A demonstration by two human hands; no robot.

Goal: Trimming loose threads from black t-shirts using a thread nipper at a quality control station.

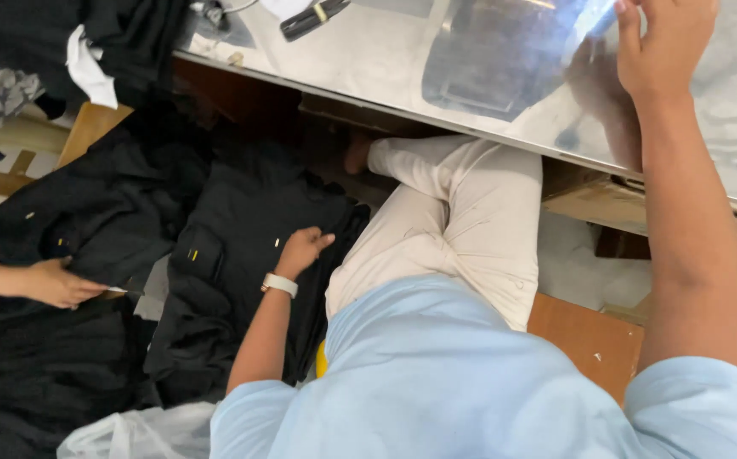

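Left hand [303, 249] is down on the stack of black garments [241, 255] beside the person's left leg, below the near edge of the table [368, 64]. Grip is loose: fingers curled onto the top fold, touching but not clenched on it. Right hand [664, 47] is flat and open on the shiny table near its right end, holding nothing, apparently bracing. A co-worker's hand [56, 285] at far left pinches another black piece [88, 221], so keep clear of that one.

To do this well, I'd judge: pinch a single layer at the fold, not the whole pile; lift straight so the stack below stays squared; keep the right palm planted for balance. A white plastic bag [139, 432] sits just below the pile.
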